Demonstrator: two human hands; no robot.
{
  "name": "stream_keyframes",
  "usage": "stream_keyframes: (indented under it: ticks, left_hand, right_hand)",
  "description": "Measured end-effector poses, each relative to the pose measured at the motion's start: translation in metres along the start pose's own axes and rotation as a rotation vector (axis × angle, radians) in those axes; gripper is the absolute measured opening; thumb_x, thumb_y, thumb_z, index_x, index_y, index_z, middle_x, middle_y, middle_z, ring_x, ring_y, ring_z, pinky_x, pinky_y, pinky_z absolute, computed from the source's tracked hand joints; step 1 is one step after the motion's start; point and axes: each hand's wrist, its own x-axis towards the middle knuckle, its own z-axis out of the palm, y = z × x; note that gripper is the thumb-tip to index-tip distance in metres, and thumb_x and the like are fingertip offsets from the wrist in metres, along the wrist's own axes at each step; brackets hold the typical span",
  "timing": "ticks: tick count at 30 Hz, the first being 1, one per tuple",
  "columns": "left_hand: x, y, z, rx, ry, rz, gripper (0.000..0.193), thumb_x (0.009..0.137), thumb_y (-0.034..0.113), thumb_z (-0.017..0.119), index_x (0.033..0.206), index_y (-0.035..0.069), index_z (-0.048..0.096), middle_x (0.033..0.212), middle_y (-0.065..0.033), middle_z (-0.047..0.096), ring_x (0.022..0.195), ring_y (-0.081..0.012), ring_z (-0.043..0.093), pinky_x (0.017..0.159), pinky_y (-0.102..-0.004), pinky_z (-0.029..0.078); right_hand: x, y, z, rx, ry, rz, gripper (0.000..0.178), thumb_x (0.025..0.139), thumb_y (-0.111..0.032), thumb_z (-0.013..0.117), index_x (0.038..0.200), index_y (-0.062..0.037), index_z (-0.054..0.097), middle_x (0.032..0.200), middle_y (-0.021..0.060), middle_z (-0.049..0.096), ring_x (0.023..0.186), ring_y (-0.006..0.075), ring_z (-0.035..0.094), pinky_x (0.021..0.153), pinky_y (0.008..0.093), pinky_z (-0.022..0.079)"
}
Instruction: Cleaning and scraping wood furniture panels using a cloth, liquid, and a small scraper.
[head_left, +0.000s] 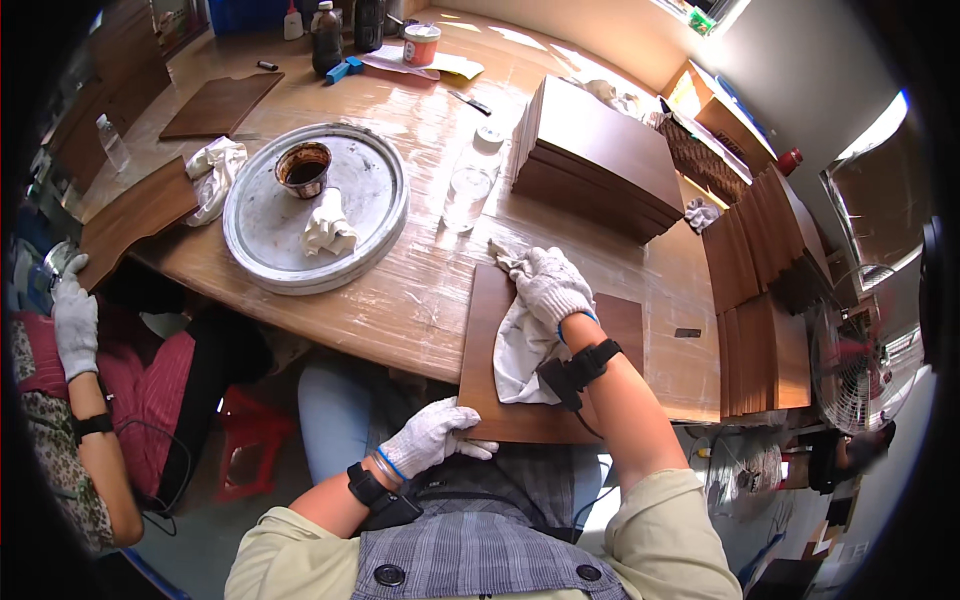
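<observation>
At the lower centre of the frame, the person's gloved left hand (432, 436) is gripping the near left corner of a brown wooden board (487, 340), its grip pinching the edge with fingers on top. The board is lying on the near edge of the table (420, 290), just right of centre, overhanging toward the person's lap. The gloved right hand (550, 285) is pressing a white cloth (520, 355) against the board's top, its grip curled down over the bunched fabric, which is trailing down across the board's face.

In the upper left of the frame a round grey tray (375, 195) is sitting on the table, holding a small bowl of dark stain (303, 168) and a crumpled rag (327, 228). A clear plastic cup (467, 197) is standing just right of the tray. A stack of brown boards (600, 155) is resting at upper centre right. At the left edge, another person's gloved hand (74, 315) is showing.
</observation>
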Motion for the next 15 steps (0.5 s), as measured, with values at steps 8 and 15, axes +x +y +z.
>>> stream_keyframes:
  ticks: [8, 15]
  left_hand:
    - [0.003, 0.001, 0.002, 0.003, -0.004, 0.003, 0.034, 0.095, 0.013, 0.053, 0.124, -0.005, 0.049, 0.111, -0.0204, 0.062, 0.093, -0.0349, 0.068, 0.079, -0.0446, 0.060]
    - [0.001, 0.001, 0.003, -0.027, 0.025, 0.000, 0.033, 0.094, 0.012, 0.054, 0.123, -0.004, 0.050, 0.111, -0.0197, 0.061, 0.092, -0.0352, 0.067, 0.079, -0.0454, 0.060]
  right_hand:
    - [0.011, 0.014, -0.007, -0.033, -0.051, 0.086, 0.041, 0.090, -0.039, 0.053, 0.119, -0.0116, 0.061, 0.122, 0.0200, 0.058, 0.117, 0.0359, 0.054, 0.100, 0.0429, 0.043]
    - [0.014, 0.002, -0.009, -0.078, -0.078, 0.059, 0.041, 0.091, -0.041, 0.051, 0.121, -0.0129, 0.060, 0.124, 0.0184, 0.057, 0.118, 0.0349, 0.053, 0.100, 0.0417, 0.044]
